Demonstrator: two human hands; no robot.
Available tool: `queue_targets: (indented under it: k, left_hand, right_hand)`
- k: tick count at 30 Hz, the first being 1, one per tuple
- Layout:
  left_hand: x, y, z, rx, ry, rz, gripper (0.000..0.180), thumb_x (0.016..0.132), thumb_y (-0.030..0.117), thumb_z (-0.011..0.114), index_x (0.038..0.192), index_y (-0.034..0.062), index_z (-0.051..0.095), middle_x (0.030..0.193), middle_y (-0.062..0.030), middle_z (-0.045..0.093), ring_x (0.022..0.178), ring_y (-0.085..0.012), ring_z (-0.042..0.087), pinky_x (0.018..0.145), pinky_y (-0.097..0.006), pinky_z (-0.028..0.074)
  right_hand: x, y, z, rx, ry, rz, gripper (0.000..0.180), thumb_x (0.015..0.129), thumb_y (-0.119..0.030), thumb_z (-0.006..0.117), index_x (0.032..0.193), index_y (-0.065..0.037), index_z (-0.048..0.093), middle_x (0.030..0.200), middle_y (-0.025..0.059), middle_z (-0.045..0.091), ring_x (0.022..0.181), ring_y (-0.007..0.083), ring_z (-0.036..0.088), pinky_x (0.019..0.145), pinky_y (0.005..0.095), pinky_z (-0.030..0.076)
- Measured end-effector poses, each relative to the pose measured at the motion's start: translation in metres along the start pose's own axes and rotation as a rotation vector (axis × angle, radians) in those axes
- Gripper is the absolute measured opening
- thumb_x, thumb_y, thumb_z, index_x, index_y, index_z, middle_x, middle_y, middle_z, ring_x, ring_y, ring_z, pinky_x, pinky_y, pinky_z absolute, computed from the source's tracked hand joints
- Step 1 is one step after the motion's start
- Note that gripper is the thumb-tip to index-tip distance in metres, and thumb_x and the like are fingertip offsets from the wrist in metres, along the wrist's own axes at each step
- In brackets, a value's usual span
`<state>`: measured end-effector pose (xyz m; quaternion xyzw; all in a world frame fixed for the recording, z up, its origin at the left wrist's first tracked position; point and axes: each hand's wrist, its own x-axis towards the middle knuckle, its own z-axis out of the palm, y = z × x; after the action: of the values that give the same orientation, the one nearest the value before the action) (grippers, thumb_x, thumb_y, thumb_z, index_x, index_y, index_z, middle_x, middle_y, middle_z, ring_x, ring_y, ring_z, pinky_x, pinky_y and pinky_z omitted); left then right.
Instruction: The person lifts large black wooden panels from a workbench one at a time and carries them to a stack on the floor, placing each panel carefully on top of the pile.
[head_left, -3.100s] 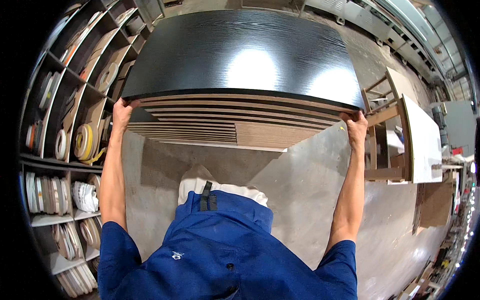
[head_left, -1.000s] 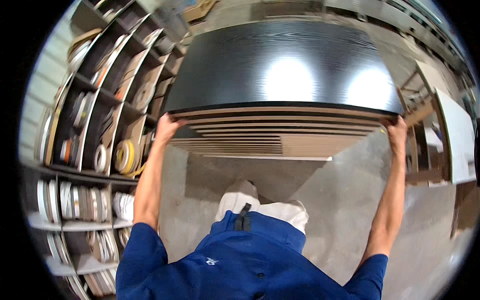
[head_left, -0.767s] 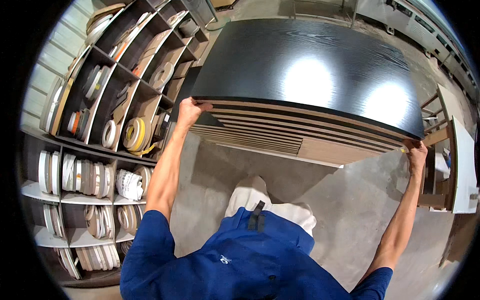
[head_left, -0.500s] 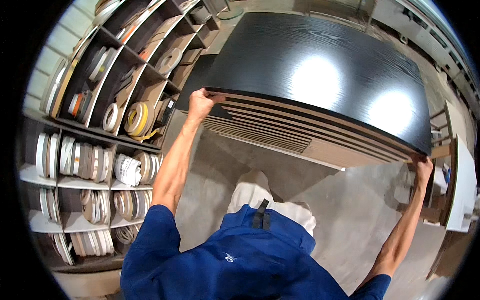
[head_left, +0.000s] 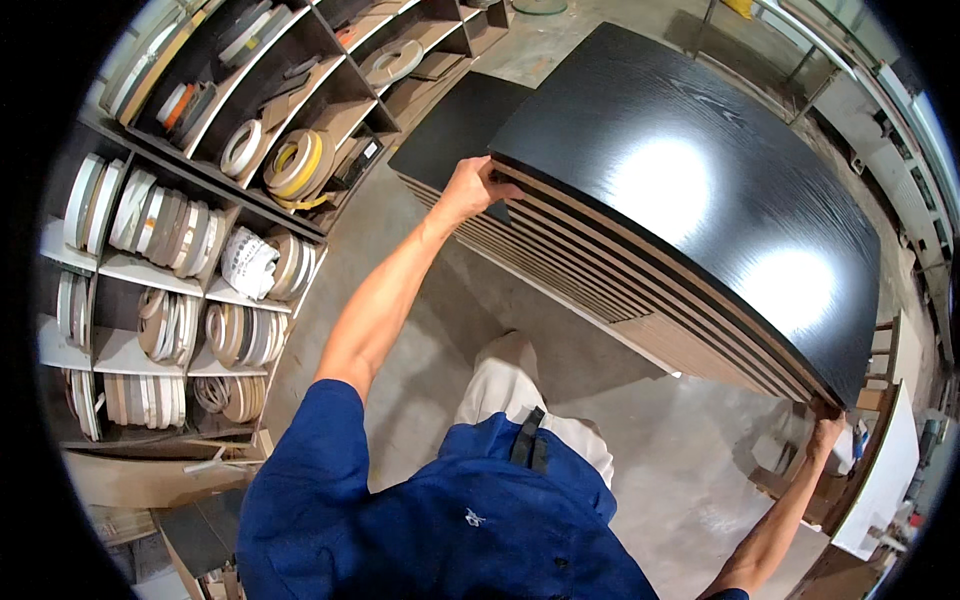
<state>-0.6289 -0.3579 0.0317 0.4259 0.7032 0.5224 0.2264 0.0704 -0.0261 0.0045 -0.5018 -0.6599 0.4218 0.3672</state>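
A large black wood-grain panel [head_left: 600, 110] lies on top of a stack of boards [head_left: 600, 290], whose near edges show as dark and light brown stripes. My left hand [head_left: 472, 190] is closed on the panel's near left corner, thumb and fingers pinching the edge. At the near right corner my right hand [head_left: 827, 422] grips the same edge, its fingertips partly hidden. Both arms are stretched out. To the left, a lower black sheet [head_left: 455, 120] juts out from under the upper boards. Light spots reflect off the glossy top.
Shelving [head_left: 230, 290] on the left holds several rolls of edge banding [head_left: 165, 220] and a white crumpled bag [head_left: 250, 262]. A bench with a white board [head_left: 880, 480] stands at the right. Grey concrete floor [head_left: 640, 440] lies between me and the stack. Metal rails run behind it.
The view has turned, so the stack appears further right and more slanted, and the shelving's lower part shows more. Both hands keep their hold on the panel's corners.
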Motion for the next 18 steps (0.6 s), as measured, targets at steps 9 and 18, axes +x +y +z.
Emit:
queue_targets:
  k: [9,18]
  left_hand:
    - [0.006,0.048,0.012,0.276,-0.022,-0.050,0.025,0.068,0.001,0.074,0.091,-0.0044,0.064,0.084,-0.0095,0.068,0.074,-0.0121,0.062,0.066,-0.029,0.050]
    - [-0.004,0.020,-0.064,-0.649,-0.189,-0.322,0.069,0.086,0.042,0.058,0.132,-0.0043,0.036,0.131,-0.0113,0.045,0.117,-0.0217,0.045,0.100,-0.037,0.033]
  right_hand:
    - [-0.001,0.002,-0.026,-0.012,0.064,0.043,0.028,0.075,0.003,0.065,0.102,0.002,0.060,0.096,0.0086,0.064,0.085,0.0179,0.060,0.079,0.0298,0.048]
    - [-0.027,-0.064,0.026,0.569,-0.094,0.333,0.041,0.085,-0.046,0.058,0.110,-0.013,0.057,0.102,-0.0009,0.060,0.091,0.0158,0.056,0.087,0.0346,0.041]
